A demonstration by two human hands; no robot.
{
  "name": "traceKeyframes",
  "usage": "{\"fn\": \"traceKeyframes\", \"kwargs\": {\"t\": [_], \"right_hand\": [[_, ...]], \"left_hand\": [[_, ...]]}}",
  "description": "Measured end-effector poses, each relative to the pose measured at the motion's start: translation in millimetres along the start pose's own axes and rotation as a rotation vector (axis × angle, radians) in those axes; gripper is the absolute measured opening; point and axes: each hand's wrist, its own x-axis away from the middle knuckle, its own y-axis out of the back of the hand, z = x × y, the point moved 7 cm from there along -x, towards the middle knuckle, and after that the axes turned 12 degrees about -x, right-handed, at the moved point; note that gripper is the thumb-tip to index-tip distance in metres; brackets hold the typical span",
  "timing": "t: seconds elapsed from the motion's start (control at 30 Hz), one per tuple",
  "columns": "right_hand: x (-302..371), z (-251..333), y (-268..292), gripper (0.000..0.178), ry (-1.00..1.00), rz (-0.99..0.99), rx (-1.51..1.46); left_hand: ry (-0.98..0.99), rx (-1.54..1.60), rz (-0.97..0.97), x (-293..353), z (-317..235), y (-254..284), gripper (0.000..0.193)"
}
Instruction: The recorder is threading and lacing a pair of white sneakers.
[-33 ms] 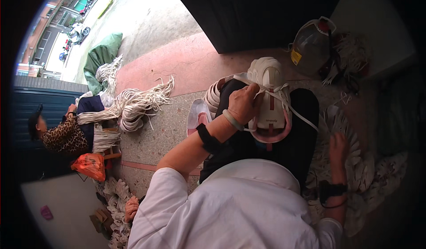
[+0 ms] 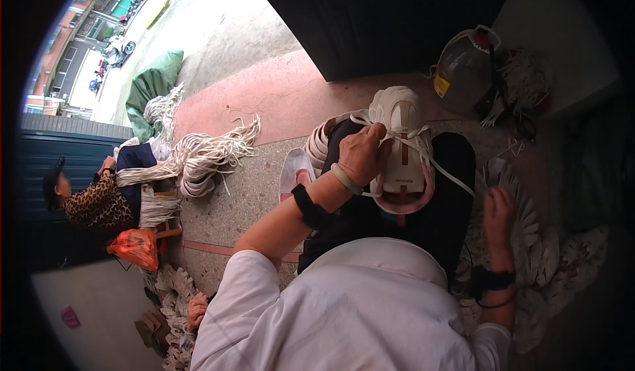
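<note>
Two bare hands flank a cream-and-pink sneaker [image 2: 405, 166], which rests top up on dark trousers [image 2: 456, 153], its toe at the far end and its heel near us. At the sneaker's left side, our left hand [image 2: 362, 153] is bent inward, thumb and fingertips pinched, we judge, on the white shoelace [image 2: 453, 178]. Our right hand [image 2: 499, 215] stands apart to the right with fingers curled, above a dim, pale heap [image 2: 529, 239], probably footwear; one strand of lace runs toward it, but we cannot tell whether it grips the end.

We see several risks. A hard tug to the right could roll the sneaker off the thighs, since only the left hand steadies it. Should the left pinch loosen, the lace could slacken where it crosses the tongue [image 2: 405, 156]; a loose strand might also snag in the heap. Far left, a co-worker in a leopard-print top [image 2: 99, 202] sits beside bundled pale straps [image 2: 198, 163], well apart from our sneaker.
</note>
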Motion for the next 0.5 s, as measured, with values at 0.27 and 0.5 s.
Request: {"fn": "traceKeyframes", "kwargs": {"t": [0.27, 0.5], "right_hand": [[-65.7, 106.1, -61.9, 0.025, 0.354, 0.131, -0.202], [-59.3, 96.4, -66.8, 0.017, 0.288, 0.244, -0.29]], "left_hand": [[-0.497, -0.418, -0.021, -29.4, -20.5, 3.5, 0.027], [-0.579, -0.347, -0.099, -20.6, -12.5, -16.7, 0.023]]}}
